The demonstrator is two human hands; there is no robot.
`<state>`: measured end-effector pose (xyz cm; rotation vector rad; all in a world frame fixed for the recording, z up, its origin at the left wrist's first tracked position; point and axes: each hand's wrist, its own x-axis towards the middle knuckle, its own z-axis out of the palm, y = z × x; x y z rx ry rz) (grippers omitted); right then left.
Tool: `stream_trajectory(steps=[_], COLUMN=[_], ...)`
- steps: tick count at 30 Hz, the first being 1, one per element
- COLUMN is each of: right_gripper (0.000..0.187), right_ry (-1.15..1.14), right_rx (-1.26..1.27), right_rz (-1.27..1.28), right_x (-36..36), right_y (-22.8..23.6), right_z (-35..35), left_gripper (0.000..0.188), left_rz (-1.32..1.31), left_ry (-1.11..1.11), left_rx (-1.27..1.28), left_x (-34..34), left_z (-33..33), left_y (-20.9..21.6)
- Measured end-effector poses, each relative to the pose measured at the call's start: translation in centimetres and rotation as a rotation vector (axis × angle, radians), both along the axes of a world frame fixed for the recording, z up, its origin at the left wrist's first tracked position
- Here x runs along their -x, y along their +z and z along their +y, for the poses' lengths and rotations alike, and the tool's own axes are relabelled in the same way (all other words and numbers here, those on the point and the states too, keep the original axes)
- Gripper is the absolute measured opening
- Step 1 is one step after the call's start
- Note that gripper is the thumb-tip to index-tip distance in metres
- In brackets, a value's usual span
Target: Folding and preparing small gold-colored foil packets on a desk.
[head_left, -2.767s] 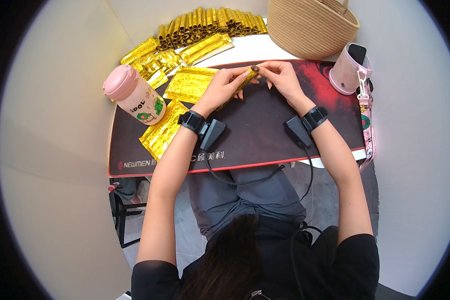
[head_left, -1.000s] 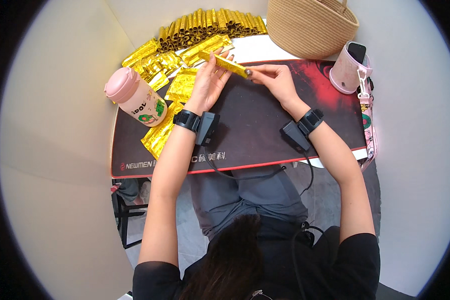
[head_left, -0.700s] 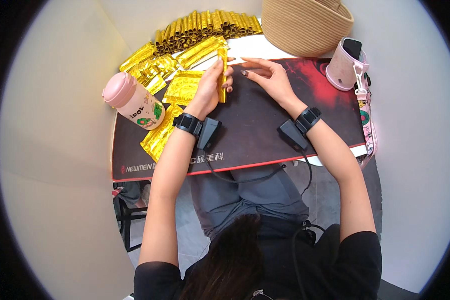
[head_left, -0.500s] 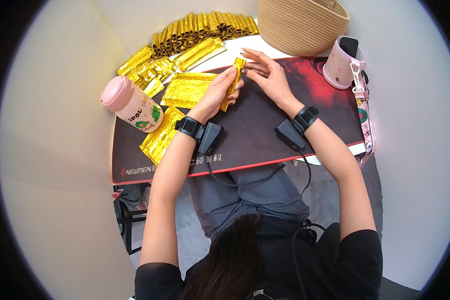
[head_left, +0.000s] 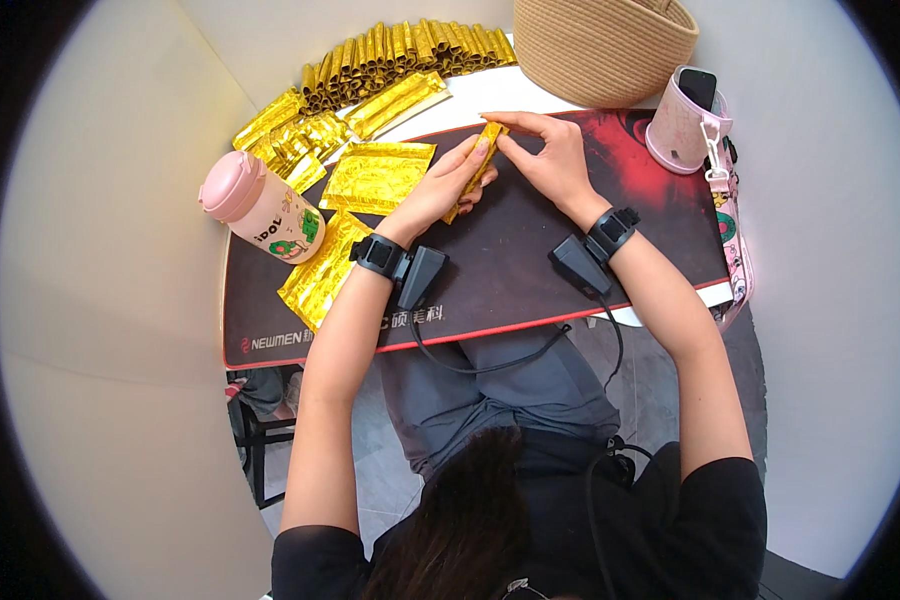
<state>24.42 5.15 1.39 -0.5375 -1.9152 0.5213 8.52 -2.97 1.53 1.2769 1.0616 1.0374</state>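
Observation:
My left hand is closed around a narrow folded roll of gold foil paper, which slants up and to the right. At the roll's far end, the thumb and forefinger of my right hand pinch its tip. Left of my left hand lies a flat sheet of gold foil paper. Another gold sheet is partly under the bottle, beside my left wrist. Most of the held roll is hidden by my left fingers.
A pink-lidded bottle stands on the dark desk mat at left. Behind are stacked gold rolls and folded gold packs. A woven basket sits at the back, near a pink holder with a phone.
My right fingers have come in from apart and now pinch the roll's far end. The roll has tilted slightly to the right in my left hand.

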Motion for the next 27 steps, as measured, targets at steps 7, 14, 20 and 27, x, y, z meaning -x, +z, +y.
stream_trajectory(steps=[7, 14, 20, 27], right_gripper=[0.021, 0.019, 0.02, 0.024], right_ry=[0.015, 0.309, 0.504, 0.583], right_rx=[0.077, 0.405, 0.578, 0.605], right_rz=[0.006, -0.029, -0.103, -0.222], right_x=[0.0, -1.0, -1.5, -1.9], right_y=[-0.1, 0.3, 0.5, 1.5], right_z=[0.3, 2.0, 2.6, 2.3], left_gripper=[0.032, 0.035, 0.034, 0.045], left_rz=[0.033, 0.122, 0.304, 0.594], left_ry=[-0.01, -0.066, -0.109, -0.063], left_rx=[0.005, 0.076, 0.076, -0.028], left_x=[-0.1, 1.1, 0.8, 1.4], left_z=[-0.2, -0.5, -0.8, -0.6], left_y=[0.0, 0.9, 1.5, 1.4])
